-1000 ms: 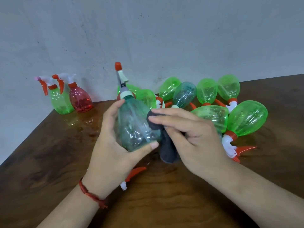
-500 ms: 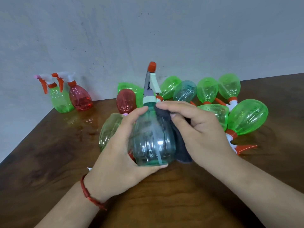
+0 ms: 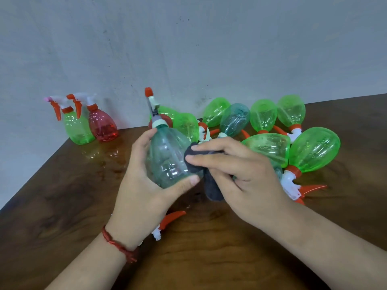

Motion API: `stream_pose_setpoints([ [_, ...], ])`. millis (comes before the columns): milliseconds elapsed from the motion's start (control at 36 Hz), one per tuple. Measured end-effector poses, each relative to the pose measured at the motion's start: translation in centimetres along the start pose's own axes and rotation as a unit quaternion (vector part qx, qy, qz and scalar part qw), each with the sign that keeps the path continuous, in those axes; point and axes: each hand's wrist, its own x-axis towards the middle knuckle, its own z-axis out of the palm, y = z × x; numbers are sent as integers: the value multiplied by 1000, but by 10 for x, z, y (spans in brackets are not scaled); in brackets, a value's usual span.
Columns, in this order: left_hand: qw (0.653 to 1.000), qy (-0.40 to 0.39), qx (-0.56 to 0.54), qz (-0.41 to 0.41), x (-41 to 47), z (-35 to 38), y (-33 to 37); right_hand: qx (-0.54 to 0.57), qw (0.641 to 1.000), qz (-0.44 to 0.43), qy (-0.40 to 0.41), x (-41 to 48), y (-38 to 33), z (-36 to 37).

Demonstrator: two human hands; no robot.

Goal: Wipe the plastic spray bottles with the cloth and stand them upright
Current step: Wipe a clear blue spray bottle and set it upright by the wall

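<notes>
Teal bottle (image 3: 165, 155) gripped in my left hand (image 3: 138, 185), cloth (image 3: 212, 186) pinched in my right hand (image 3: 247, 176), mid-wipe; next I'd stand it upright.

I can read no text, label, brand or number anywhere in my view. The teal spray bottle (image 3: 165, 158) at centre shows only bare ribbed plastic. The same goes for the green bottles (image 3: 314, 151) lying toward 2 o'clock, the upright green bottle (image 3: 78, 130) and red bottle (image 3: 102, 127) at 10 o'clock, and the dark cloth (image 3: 211, 185).
</notes>
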Motion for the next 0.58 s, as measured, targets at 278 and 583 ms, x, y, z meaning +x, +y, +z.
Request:
stream_pose_setpoints([
  [278,994,-3,-105,-40,-1,1,7,74,996,42,25,-1,-3,2],
  [583,984,-157,-83,3,-9,7,11,225,954,185,70,13,9,-6],
])
